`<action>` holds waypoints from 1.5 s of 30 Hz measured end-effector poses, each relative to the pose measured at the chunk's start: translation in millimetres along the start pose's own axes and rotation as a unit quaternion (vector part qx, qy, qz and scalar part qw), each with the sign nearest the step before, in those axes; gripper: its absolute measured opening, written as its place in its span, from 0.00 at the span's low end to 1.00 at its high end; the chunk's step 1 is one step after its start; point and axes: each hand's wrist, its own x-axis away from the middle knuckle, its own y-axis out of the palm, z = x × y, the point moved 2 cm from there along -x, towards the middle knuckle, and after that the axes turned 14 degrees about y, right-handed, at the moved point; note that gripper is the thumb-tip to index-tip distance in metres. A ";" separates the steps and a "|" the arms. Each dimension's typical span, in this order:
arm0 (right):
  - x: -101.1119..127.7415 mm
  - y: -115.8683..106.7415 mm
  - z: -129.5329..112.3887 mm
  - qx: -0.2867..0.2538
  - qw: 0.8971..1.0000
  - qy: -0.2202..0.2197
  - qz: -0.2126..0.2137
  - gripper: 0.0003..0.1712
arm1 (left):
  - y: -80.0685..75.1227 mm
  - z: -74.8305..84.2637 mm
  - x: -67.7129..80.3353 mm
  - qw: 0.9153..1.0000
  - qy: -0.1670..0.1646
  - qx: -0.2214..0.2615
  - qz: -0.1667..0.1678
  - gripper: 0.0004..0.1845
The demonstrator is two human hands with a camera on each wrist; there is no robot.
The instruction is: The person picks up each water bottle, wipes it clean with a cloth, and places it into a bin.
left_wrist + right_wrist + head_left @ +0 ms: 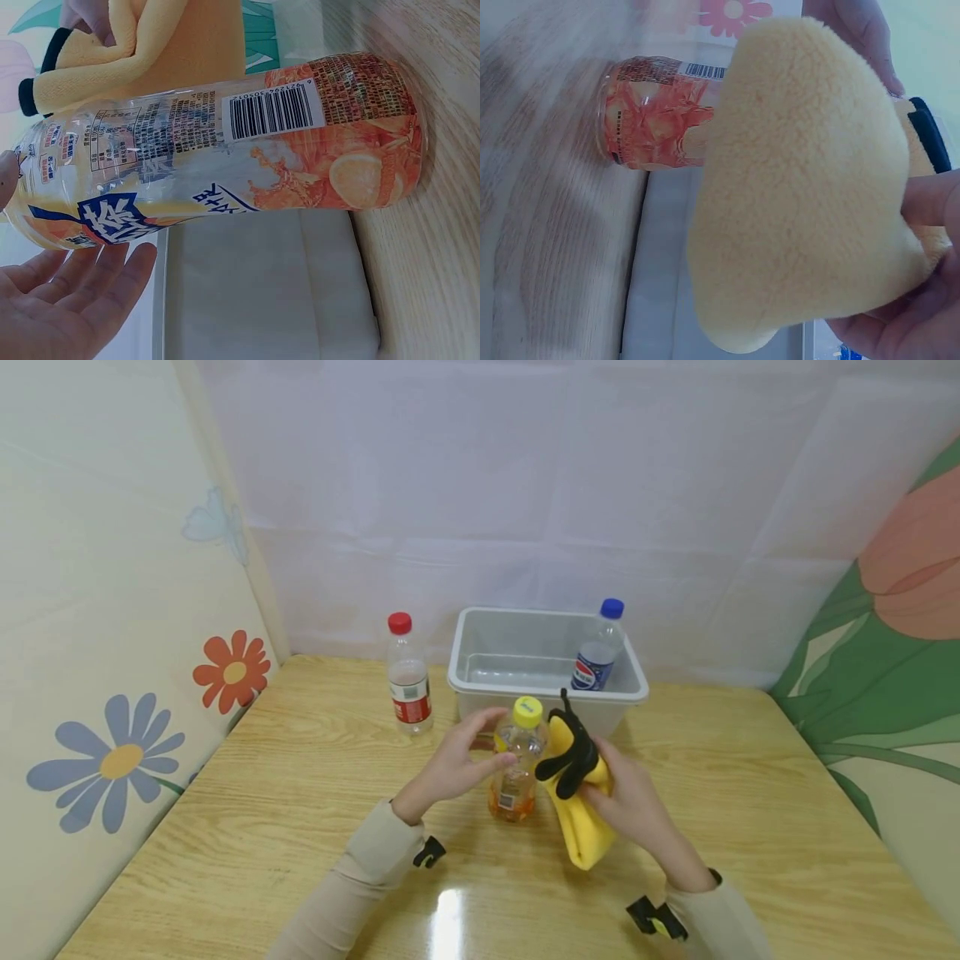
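Observation:
Near the middle of the table (300,793) stands an upright clear bottle (517,793) with a yellow cap and an orange-fruit label. My left hand (457,764) is at its upper part, fingers spread on the far side and thumb in front. In the left wrist view the fingertips (135,262) lie right at the bottle's edge, fairly straight. My right hand (630,793) grips a yellow plush piece (588,831) with black trim and black strips at its top. In the right wrist view the soft plush (802,180) hides part of the bottle.
A pale plastic bin (468,681) stands behind the hands. Inside it leans a blue-capped bottle (596,664). Left of the bin stands a red-capped bottle (410,693) with a red and white label. A white cloth wall (450,485) rises behind the table.

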 end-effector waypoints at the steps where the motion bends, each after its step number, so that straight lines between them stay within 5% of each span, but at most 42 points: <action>1: -0.2 -0.1 -0.1 -0.001 1.000 -0.003 0.004 0.35 | 0.0 -0.3 -0.1 1.000 -0.001 0.000 -0.002 0.31; 32: -11.5 6.8 -16.2 0.033 0.999 -0.028 -0.018 0.29 | 1.3 1.7 -1.4 0.999 0.016 0.012 -0.026 0.31; 40: -11.0 12.0 -16.5 0.039 0.999 -0.014 -0.030 0.33 | -5.1 34.0 -7.2 0.999 0.010 0.021 -0.027 0.28; 45: -10.1 15.7 -15.6 0.034 0.999 -0.006 -0.033 0.34 | -5.0 37.2 -7.6 0.999 0.002 0.029 -0.025 0.28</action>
